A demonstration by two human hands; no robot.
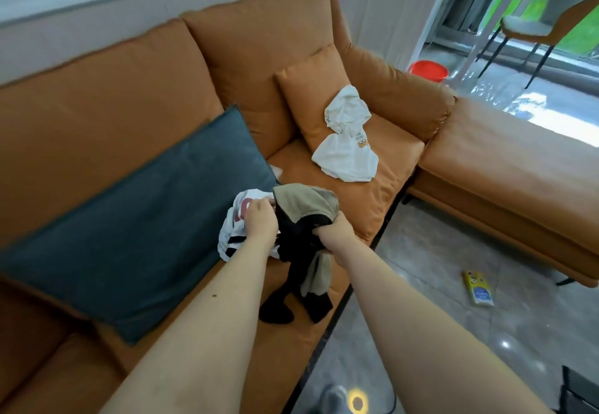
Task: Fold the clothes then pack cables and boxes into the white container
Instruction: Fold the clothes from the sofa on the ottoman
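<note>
On the front edge of the orange sofa (324, 161), near the middle of the seat, lies a small heap of clothes. The right hand (335, 230) is curled tight round a bunched khaki and black garment (308, 216); part of the cloth rises above the fist, and the rest hangs down over the seat's front edge, dark ends trailing lowest. The left hand (261, 222) sits just beside it, fingers bent and gripping a white garment with black stripes and a red print (235, 229), which is crumpled against the seat under and to the left of that hand. The two garments touch where the hands meet.

Farther back on the same seat, well apart from the heap, a white garment with a small bear print (346, 151) lies spread and rumpled, its upper part resting against an orange cushion (308, 96) propped in the sofa's corner. A large teal cushion (142, 229) leans against the backrest to the left of the hands, its right corner close to the striped garment.

To the right, an orange ottoman (505, 167) adjoins the sofa. On the glossy tiled floor (421, 284) before it lies a small yellow and blue box (479, 288). Beyond the armrest stands a red bucket (428, 71), and a chair (538, 28) stands near the window.
</note>
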